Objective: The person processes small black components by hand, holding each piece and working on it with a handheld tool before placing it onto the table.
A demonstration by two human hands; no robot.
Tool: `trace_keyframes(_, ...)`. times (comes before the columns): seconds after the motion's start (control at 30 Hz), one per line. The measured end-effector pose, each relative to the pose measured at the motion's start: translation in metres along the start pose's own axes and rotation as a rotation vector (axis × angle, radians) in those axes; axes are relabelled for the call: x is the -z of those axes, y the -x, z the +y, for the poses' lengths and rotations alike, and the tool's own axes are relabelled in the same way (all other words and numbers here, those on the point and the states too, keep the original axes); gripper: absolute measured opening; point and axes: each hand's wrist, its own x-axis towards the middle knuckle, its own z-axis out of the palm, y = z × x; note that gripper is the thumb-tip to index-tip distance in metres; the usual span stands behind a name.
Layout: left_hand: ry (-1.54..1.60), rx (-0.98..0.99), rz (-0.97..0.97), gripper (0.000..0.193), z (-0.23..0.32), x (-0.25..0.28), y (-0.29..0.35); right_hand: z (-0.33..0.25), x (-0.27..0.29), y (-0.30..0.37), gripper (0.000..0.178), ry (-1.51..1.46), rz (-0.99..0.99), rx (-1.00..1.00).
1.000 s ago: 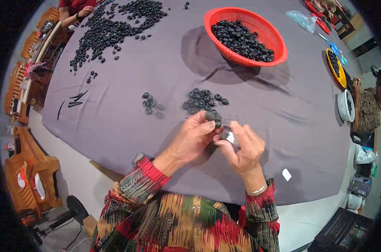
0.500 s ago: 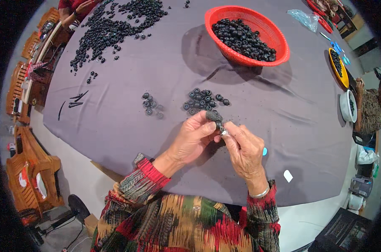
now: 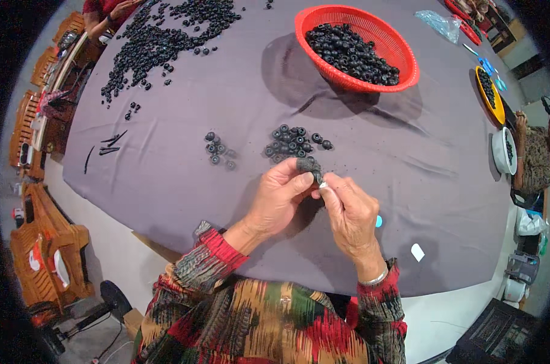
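Basically, L hand is pinched on a small blk bead, w/ a dark cover on its index tip, & R hand has thumb & fingers tog. on a small whitish piece right by the bead; can't tell if they touch. Just past both, a bead pile sits on the grey surface, w/ a smaller cluster to its left. Red basket w/ more blk beads stands farther back, & a white slip lies off to the right.
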Motion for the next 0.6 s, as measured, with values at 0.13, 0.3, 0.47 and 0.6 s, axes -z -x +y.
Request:
trace_keyframes(0.13, -0.106, -0.001, 0.007, 0.011, -0.005, 0.0, 0.003, 0.0, -0.005, -0.001, 0.012, -0.002, 0.034, -0.083)
trace_keyframes(0.3, 0.032, 0.06, 0.015, 0.009, 0.0, -0.002, -0.002, 0.006, -0.003, 0.001, 0.013, -0.127, 0.093, -0.118)
trace_keyframes(0.47, 0.068, 0.069, -0.005, 0.009, 0.0, 0.008, -0.003, -0.001, 0.016, -0.007, 0.02, 0.108, 0.15, -0.139)
trace_keyframes(0.6, 0.095, 0.134, -0.009, 0.01, 0.001, -0.001, -0.001, 0.002, 0.003, -0.001, 0.032, 0.173, 0.166, 0.135)
